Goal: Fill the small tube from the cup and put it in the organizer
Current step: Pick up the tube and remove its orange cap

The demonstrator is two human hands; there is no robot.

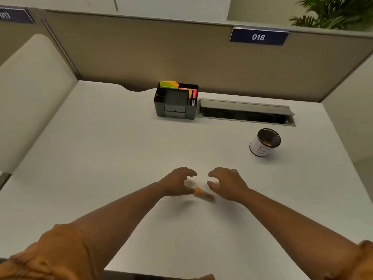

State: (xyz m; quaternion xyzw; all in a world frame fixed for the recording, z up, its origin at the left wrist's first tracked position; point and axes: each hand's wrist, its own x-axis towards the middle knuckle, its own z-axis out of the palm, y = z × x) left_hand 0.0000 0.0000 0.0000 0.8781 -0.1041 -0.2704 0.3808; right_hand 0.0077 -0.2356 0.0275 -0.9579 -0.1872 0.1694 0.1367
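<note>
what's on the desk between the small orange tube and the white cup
Nothing: the head view shows bare white desk between the small orange tube and white cup, beyond the right hand.

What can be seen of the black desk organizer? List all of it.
The organizer is a dark grey to black box, plastic by its look, standing upright on the white desk at its far edge, against the partition. Its open top is split into compartments; two small drawers sit in the lower front. Green and orange sticky notes stick up at the back, pink and orange items on its right side. The cable tray lies just to its right. Neither hand touches it.
</note>
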